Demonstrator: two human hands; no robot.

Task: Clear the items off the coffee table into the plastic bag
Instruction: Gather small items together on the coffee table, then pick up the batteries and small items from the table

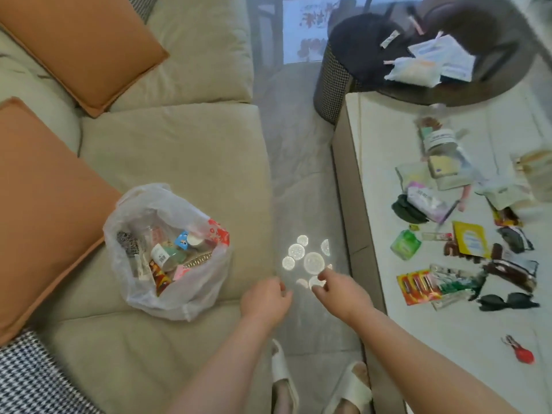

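Observation:
A translucent plastic bag (191,294) stands open on the beige sofa seat, with several small items inside. My left hand (264,300) hovers at the sofa's front edge, right of the bag, fingers loosely curled and empty. Close beside it, my right hand (343,291) hangs over the floor gap with fingers apart, holding nothing. The white coffee table (448,339) on the right carries many items: a green container (405,245), a red battery pack (418,286), a yellow packet (471,240), dark sunglasses (507,301), a red keyring (521,352) and a clear jar (442,141).
Orange cushions (80,46) lean on the sofa back. A round dark table (448,46) with papers sits behind the coffee table. Round light spots (307,258) lie on the grey floor. My feet in white slippers (349,389) stand between sofa and table.

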